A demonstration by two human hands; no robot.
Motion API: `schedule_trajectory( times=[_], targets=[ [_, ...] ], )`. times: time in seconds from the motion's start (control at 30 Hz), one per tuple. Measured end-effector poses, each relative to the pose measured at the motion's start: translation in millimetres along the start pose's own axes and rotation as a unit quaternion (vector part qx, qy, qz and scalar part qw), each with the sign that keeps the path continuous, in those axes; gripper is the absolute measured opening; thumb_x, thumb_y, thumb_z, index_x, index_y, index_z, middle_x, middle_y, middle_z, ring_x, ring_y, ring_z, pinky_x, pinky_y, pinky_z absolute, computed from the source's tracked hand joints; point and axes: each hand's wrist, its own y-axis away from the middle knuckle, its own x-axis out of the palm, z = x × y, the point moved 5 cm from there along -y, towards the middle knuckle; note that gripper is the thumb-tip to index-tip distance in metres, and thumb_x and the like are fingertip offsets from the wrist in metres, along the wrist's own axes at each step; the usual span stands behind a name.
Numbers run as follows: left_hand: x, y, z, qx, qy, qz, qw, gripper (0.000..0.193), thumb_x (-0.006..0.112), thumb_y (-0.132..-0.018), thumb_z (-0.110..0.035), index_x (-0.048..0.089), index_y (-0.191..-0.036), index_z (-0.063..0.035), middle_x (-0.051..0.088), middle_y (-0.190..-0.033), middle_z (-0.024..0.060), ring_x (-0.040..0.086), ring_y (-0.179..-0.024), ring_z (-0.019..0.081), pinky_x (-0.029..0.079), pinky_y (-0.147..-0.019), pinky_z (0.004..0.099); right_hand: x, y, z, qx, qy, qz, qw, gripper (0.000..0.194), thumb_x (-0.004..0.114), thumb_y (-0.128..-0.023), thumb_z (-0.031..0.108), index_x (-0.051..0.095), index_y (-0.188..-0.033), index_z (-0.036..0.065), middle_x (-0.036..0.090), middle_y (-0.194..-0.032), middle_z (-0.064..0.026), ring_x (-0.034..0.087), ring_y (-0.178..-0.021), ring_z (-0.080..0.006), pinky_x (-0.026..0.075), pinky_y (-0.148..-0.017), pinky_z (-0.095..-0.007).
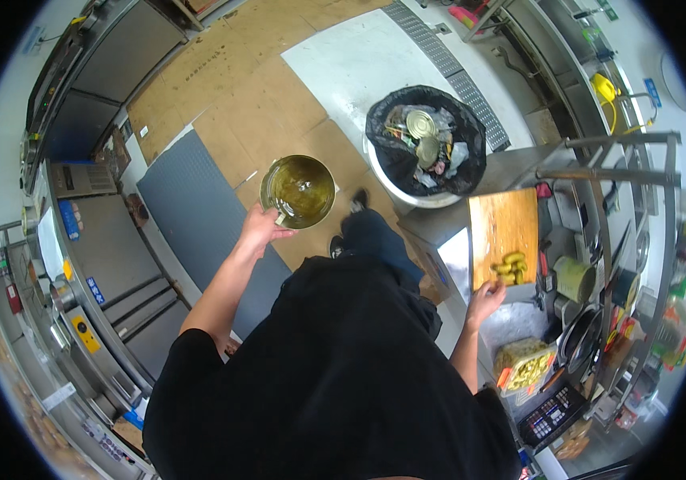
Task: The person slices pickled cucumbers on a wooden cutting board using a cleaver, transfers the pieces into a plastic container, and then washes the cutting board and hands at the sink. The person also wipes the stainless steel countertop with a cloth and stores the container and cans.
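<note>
My left hand (pixel 266 227) grips the rim of a round, open metal container (pixel 322 217), held out over the floor. A yellowish-green liquid (pixel 301 189) shows inside it. My right hand (pixel 487 302) is at the near edge of a wooden cutting board (pixel 493 225), its fingertips beside a small heap of green pickles (pixel 514 264). Whether those fingers hold a piece cannot be made out. Closer to me on the counter, a clear tub (pixel 526 366) contains cut yellow-green pieces.
A bin lined with a black bag (pixel 379 123) stands ahead, with can lids and waste inside. A large tin can (pixel 577 279) and dark pans (pixel 583 339) crowd the right counter under a metal rack (pixel 619 175). Steel cabinets (pixel 118 231) line the left. A grey mat (pixel 199 222) covers part of the floor.
</note>
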Motion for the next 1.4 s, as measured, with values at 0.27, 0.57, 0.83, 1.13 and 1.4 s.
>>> schedule_trajectory(
  times=[0.27, 0.57, 0.83, 1.13, 1.4],
  targets=[
    [-43, -82, -144, -0.008, 0.040, -0.077, 0.996, 0.041, 0.040, -0.100, -0.006, 0.040, -0.139, 0.0073, 0.070, -0.115, 0.0253, 0.076, -0.087, 0.0347, 0.066, -0.071, 0.0367, 175, -45, 274, 0.014, -0.276, 0.346, 0.897, 0.024, 0.064, -0.102, 0.019, 0.069, -0.116, 0.000, 0.072, -0.093, -0.0074, 0.064, -0.080, -0.0123, 0.052, -0.073, -0.0279],
    [-46, -161, -353, 0.091, 0.036, -0.043, 0.994, 0.039, 0.047, -0.100, -0.009, 0.047, -0.136, 0.0070, 0.069, -0.116, 0.0249, 0.076, -0.083, 0.0327, 0.066, -0.065, 0.0373, 407, -90, 672, 0.089, -0.340, 0.694, 0.629, 0.056, 0.058, -0.101, 0.054, 0.060, -0.133, 0.008, 0.067, -0.109, -0.0087, 0.061, -0.086, -0.0204, 0.056, -0.076, -0.0366],
    [12, -298, -504, 0.091, -0.045, 0.044, 0.994, 0.030, 0.050, -0.096, -0.006, 0.049, -0.125, 0.0046, 0.070, -0.104, 0.0216, 0.076, -0.077, 0.0304, 0.065, -0.059, 0.0364, 461, -187, 788, 0.325, -0.572, 0.680, 0.323, 0.072, 0.036, -0.102, 0.068, 0.064, -0.133, 0.009, 0.069, -0.132, -0.0124, 0.067, -0.116, -0.0283, 0.054, -0.098, -0.0441],
    [260, -430, -641, 0.027, -0.245, 0.287, 0.926, 0.044, 0.044, -0.094, -0.002, 0.047, -0.137, 0.0068, 0.070, -0.108, 0.0204, 0.075, -0.080, 0.0288, 0.067, -0.063, 0.0358, 417, -412, 706, 0.351, -0.774, 0.424, 0.312, 0.082, 0.039, -0.100, 0.074, 0.047, -0.153, 0.012, 0.048, -0.157, -0.0142, 0.046, -0.143, -0.0354, 0.036, -0.117, -0.0581],
    [530, -484, -681, -0.053, -0.371, 0.450, 0.811, 0.039, 0.048, -0.095, -0.006, 0.053, -0.131, 0.0064, 0.071, -0.106, 0.0182, 0.075, -0.078, 0.0244, 0.066, -0.064, 0.0336, 397, -586, 584, 0.358, -0.865, 0.207, 0.283, 0.098, 0.041, -0.090, 0.086, 0.048, -0.153, 0.011, 0.049, -0.155, -0.0184, 0.045, -0.143, -0.0409, 0.032, -0.119, -0.0623]
  ],
)
